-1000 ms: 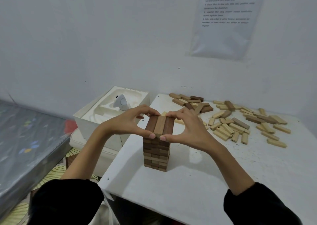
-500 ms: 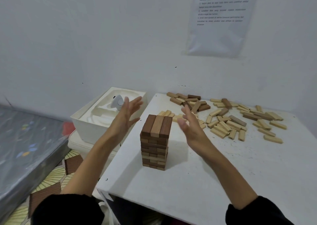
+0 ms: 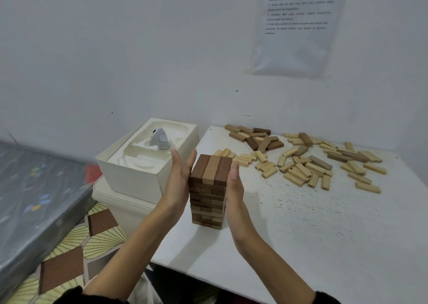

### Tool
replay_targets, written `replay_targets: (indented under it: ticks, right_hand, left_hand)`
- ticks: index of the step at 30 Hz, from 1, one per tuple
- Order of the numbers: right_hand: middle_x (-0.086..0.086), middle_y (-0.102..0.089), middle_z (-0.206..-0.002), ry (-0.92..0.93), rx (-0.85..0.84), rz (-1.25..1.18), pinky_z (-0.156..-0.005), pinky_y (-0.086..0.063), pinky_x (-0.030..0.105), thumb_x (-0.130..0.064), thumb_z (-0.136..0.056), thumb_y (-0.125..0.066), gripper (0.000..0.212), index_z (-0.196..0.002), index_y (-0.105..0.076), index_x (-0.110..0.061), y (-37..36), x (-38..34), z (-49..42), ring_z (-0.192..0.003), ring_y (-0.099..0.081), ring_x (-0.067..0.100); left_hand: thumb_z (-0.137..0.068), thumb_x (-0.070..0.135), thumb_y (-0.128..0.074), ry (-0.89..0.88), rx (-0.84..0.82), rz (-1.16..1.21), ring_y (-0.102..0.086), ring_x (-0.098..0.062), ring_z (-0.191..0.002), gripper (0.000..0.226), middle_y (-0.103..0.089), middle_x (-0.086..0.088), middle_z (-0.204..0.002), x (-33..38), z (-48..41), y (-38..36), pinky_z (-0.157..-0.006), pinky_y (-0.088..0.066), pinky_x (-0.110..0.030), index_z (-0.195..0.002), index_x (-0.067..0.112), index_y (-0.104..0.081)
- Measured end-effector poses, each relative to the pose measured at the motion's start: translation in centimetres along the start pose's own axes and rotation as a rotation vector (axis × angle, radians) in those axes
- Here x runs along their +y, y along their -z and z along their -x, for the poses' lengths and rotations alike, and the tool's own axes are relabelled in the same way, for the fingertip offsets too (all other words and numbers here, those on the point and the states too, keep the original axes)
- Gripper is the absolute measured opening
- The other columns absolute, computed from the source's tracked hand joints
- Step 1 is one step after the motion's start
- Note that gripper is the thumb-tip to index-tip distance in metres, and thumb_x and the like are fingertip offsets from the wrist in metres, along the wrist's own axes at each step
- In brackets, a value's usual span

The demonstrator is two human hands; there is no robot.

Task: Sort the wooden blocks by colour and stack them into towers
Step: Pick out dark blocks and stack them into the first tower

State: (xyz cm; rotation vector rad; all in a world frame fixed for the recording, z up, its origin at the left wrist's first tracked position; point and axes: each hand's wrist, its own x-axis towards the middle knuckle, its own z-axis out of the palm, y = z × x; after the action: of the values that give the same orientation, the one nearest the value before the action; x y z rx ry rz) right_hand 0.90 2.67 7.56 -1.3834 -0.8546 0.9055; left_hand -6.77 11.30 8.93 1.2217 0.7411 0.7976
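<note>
- So, both hands are flat, nothing curled: left hand (image 3: pixel 179 183) lies w/ straight fingers along the left face of the brown tower (image 3: pixel 208 197), and right hand (image 3: pixel 234 185) does the same on the right face. Neither grips a block; the palms sandwich the stack, and it looks like contact on both sides.
- Why flat: prob. squaring up the layers. Pushing in from opp. sides nudges stray ends flush w/o lifting anything.
- Tower stands upright at centre of frame, on the left part of the white table (image 3: pixel 312 245).
- Top layer (image 3: pixel 212 168) = three blocks side by side, dark / mid-brown / dark. Layers below run crosswise, w/ a few ends slightly uneven.
- Upper centre: small heap of dark blocks (image 3: pixel 257 138) at the table's far edge by the wall. Likely stock for this tower.
- Right of centre: wide scatter of pale blocks (image 3: pixel 301 169), w/ a few darker ones mixed in. No pale tower in view, so the task is partly done at best.
- Left of tower: white box (image 3: pixel 132 178) w/ moulded insert and a small white gadget (image 3: pixel 159 139) standing in it. It sits off the table, just beside the table's left edge.
- Upper right: printed sheet (image 3: pixel 298 21) on the wall, text too blurry to read.
- Risk: an uneven squeeze could shear or tip the stack.
</note>
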Motion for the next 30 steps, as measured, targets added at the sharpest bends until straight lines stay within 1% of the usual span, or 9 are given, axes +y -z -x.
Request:
replay_targets:
  ticks: [5, 9, 15, 18, 20, 21, 25, 28, 30]
  right_hand:
    - [-0.013, -0.015, -0.155, -0.009, 0.014, -0.017, -0.117, -0.016, 0.047, -0.105, -0.035, -0.014, 0.129, -0.148, -0.005, -0.043, -0.6, -0.1, 0.1, -0.143, -0.012, 0.008]
    - [-0.011, -0.022, -0.153, -0.034, -0.002, -0.037, -0.117, -0.019, 0.044, -0.105, -0.033, -0.016, 0.129, -0.147, -0.011, -0.044, -0.4, -0.1, 0.0, -0.141, -0.020, 0.008]
    - [-0.013, -0.020, -0.154, -0.033, 0.002, -0.036, -0.117, -0.018, 0.044, -0.104, -0.037, -0.016, 0.125, -0.147, -0.011, -0.045, -0.4, 0.0, 0.0, -0.141, -0.019, 0.008]
    - [-0.015, -0.022, -0.152, -0.039, 0.033, -0.057, -0.115, -0.016, 0.035, -0.095, -0.059, -0.017, 0.101, -0.146, -0.016, -0.044, -0.1, -0.4, 0.0, -0.140, -0.021, 0.006]
    - [-0.019, -0.022, -0.148, -0.033, 0.076, -0.072, -0.105, -0.016, 0.027, -0.078, -0.081, -0.016, 0.073, -0.146, -0.016, -0.045, 0.5, -0.8, 0.1, -0.139, -0.021, 0.006]
    - [-0.019, -0.022, -0.146, -0.026, 0.094, -0.077, -0.102, -0.017, 0.026, -0.069, -0.085, -0.015, 0.065, -0.145, -0.015, -0.045, 1.0, -1.0, 0.0, -0.139, -0.022, 0.008]
    - [-0.015, -0.014, -0.155, 0.010, 0.162, -0.073, -0.111, -0.015, 0.036, -0.064, -0.080, -0.014, 0.068, -0.145, -0.018, -0.043, 3.3, -1.4, -0.4, -0.142, -0.019, 0.015]
    - [-0.012, -0.020, -0.154, 0.053, 0.218, -0.101, -0.113, -0.017, 0.037, -0.056, -0.092, -0.015, 0.056, -0.145, -0.025, -0.039, 5.4, -1.6, -0.6, -0.140, -0.019, 0.009]
    - [-0.013, -0.026, -0.152, 0.084, 0.253, -0.119, -0.115, -0.019, 0.037, -0.050, -0.096, -0.017, 0.051, -0.143, -0.030, -0.037, 7.0, -1.7, -0.5, -0.136, -0.024, 0.004]
  left_hand:
    - [-0.092, 0.062, -0.004, 0.020, -0.009, 0.018, -0.045, -0.012, -0.129, 0.074, -0.050, -0.001, -0.140, 0.2, 0.0, -0.2, -0.114, -0.026, -0.031, -0.147, 0.021, -0.033]
    - [-0.092, 0.062, -0.005, 0.012, -0.018, 0.009, -0.046, -0.011, -0.128, 0.074, -0.052, 0.004, -0.137, 0.2, 0.1, -0.2, -0.115, -0.026, -0.032, -0.147, 0.022, -0.033]
    - [-0.092, 0.062, -0.004, 0.007, -0.023, -0.001, -0.048, -0.010, -0.124, 0.073, -0.055, 0.005, -0.130, 0.1, -0.1, -0.1, -0.112, -0.029, -0.031, -0.145, 0.022, -0.036]
    - [-0.092, 0.063, -0.003, 0.000, -0.022, -0.020, -0.042, -0.012, -0.133, 0.075, -0.049, 0.002, -0.141, 0.0, -0.4, 0.3, -0.117, -0.023, -0.035, -0.146, 0.021, -0.034]
    - [-0.092, 0.062, -0.004, -0.016, -0.009, -0.052, -0.035, -0.012, -0.138, 0.074, -0.042, 0.002, -0.147, 0.1, -0.6, 0.9, -0.118, -0.021, -0.037, -0.146, 0.022, -0.033]
    - [-0.093, 0.061, -0.005, -0.031, 0.003, -0.072, -0.033, -0.010, -0.139, 0.072, -0.040, 0.004, -0.148, 0.2, -0.7, 1.2, -0.118, -0.021, -0.038, -0.145, 0.023, -0.036]
    - [-0.093, 0.060, -0.013, -0.137, 0.012, -0.196, -0.038, -0.001, -0.133, 0.061, -0.051, 0.014, -0.137, 1.6, -0.5, 1.5, -0.114, -0.026, -0.033, -0.128, 0.032, -0.054]
    - [-0.093, 0.063, -0.018, -0.253, -0.045, -0.354, -0.040, 0.006, -0.128, 0.054, -0.054, 0.022, -0.131, 3.2, 0.1, 0.5, -0.111, -0.026, -0.026, -0.120, 0.037, -0.057]
    - [-0.090, 0.060, -0.022, -0.355, -0.044, -0.480, -0.036, 0.014, -0.125, 0.052, -0.051, 0.027, -0.129, 4.0, 0.8, -0.7, -0.103, -0.025, -0.015, -0.121, 0.039, -0.058]
